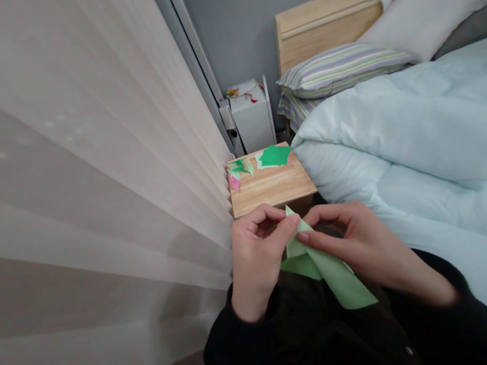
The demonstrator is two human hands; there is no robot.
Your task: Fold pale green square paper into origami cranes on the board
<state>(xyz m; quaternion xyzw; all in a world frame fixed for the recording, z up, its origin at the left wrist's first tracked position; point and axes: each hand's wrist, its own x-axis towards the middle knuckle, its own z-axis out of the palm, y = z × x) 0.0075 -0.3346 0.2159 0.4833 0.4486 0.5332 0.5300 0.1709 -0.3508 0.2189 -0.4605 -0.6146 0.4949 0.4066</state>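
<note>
I hold a light green, partly folded sheet of paper [333,273] in front of my lap. My left hand [257,261] pinches its upper tip between thumb and fingers. My right hand [361,244] grips the same paper from the right, its thumb pressing along a crease near the top. The paper's long point hangs down toward my dark sleeves.
A small wooden table [272,189] stands just beyond my hands, bearing a stack of green paper squares [274,156] and small folded green and pink pieces [238,171]. A sheer curtain [83,172] fills the left. A bed with a pale blue duvet [426,133] lies right; a white box [251,115] stands behind.
</note>
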